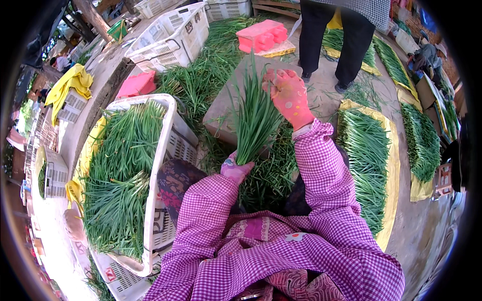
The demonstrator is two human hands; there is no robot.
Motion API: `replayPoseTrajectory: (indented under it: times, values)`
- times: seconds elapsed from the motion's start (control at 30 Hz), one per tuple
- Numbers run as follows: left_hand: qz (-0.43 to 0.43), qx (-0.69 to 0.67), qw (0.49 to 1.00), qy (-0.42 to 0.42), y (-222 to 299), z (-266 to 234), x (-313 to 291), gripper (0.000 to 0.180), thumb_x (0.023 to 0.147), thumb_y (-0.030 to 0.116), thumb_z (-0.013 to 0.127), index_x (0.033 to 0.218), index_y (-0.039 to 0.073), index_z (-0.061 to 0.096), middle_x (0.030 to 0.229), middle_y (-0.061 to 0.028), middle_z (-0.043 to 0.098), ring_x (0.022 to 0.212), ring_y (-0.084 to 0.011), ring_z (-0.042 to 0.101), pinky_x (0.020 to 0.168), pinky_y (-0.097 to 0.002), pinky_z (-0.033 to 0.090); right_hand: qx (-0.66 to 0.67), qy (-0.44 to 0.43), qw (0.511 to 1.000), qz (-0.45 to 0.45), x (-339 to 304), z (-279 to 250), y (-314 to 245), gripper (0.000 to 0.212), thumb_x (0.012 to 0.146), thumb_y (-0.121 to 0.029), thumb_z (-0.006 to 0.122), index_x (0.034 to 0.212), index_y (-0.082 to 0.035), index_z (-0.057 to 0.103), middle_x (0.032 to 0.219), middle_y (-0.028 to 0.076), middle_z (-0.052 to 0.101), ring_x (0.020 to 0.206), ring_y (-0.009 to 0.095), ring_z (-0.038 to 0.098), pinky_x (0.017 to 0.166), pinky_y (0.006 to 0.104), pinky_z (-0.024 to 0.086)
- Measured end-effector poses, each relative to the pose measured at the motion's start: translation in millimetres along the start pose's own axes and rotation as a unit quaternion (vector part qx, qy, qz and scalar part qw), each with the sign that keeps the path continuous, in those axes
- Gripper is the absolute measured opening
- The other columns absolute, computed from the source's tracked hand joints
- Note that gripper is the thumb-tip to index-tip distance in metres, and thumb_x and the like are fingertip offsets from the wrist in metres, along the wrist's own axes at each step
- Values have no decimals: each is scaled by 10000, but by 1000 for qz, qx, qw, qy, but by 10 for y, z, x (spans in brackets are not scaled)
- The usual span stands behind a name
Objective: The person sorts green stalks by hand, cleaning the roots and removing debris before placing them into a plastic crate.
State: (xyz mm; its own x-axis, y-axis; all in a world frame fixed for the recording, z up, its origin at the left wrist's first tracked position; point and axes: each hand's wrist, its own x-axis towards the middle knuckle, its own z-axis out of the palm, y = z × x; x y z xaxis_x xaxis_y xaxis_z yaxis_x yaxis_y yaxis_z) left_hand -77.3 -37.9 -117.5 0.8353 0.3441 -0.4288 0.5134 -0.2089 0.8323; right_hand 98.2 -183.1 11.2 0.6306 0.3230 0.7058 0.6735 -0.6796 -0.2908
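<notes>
Two gloved hands work one bunch of green chives (255,120) right at the centre of the view. Down low, the left hand (235,169) is clenched around the cut ends of the bunch, gripping it tight just above the person's lap. Up top, the right hand (288,95), in a pink spotted glove, lies with fingers spread against the leaf tips on the bunch's right side, touching them rather than closing around them. The bunch stands nearly upright, fanning a little toward its tips, in front of a flat grey board (221,108) that lies on the ground among loose chives.

Over on the person's left, a white plastic crate (159,165) sits tilted and packed with more chives, another white crate (173,35) behind it. To the right, neat rows of chives rest on a yellow sheet (391,170), laid side by side, well apart from the hands. A pink plastic stool (261,35) sits farther back, and just beside it stands another person in dark trousers (334,35). Purple checked sleeves (321,180) fill the foreground.
</notes>
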Motion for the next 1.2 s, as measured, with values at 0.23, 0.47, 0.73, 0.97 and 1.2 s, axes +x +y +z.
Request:
replayPoseTrajectory:
  times: [0.23, 0.47, 0.73, 0.97, 1.2]
  values:
    - [125, 54, 990, 27, -64, -7, -3, 596, 693, 207, 760, 1221, 67, 520, 854, -22, 656, 632, -108, 568, 564, -266, 466, 2, -133, 990, 49, -115, 69, 89, 148, 769, -219, 618, 852, -107, 667, 888, 73, 647, 897, 269, 592, 761, 401, 462]
    - [82, 13, 996, 13, 42, -42, -70, 497, 716, 232, 720, 1166, 100, 555, 987, -75, 664, 930, -208, 628, 824, -317, 476, 73, 49, 972, 218, -12, -55, 294, 184, 805, -196, 588, 899, -59, 666, 866, 91, 630, 803, 240, 612, 689, 348, 467]
    - [78, 44, 995, 31, 142, -84, -96, 632, 711, 194, 742, 1268, 57, 475, 814, -44, 649, 553, -123, 550, 497, -276, 456, 147, 80, 986, -2, 122, -493, -85, 234, 763, -282, 664, 922, -110, 669, 914, 47, 638, 945, 215, 566, 896, 371, 387]
    - [66, 43, 996, 30, 70, -98, -40, 437, 694, 270, 711, 1087, 120, 591, 937, -88, 665, 903, -250, 633, 799, -355, 471, -114, -312, 938, -98, -130, -167, -186, 304, 782, -433, 571, 865, -158, 671, 889, 18, 631, 1022, 220, 539, 977, 458, 307]
    - [88, 54, 994, 41, 146, -126, -139, 426, 687, 272, 710, 1070, 124, 595, 914, -92, 667, 891, -262, 635, 786, -361, 477, 141, -3, 968, 206, -29, -257, 130, 240, 796, -288, 615, 914, -85, 665, 927, 86, 650, 929, 285, 593, 809, 357, 457]
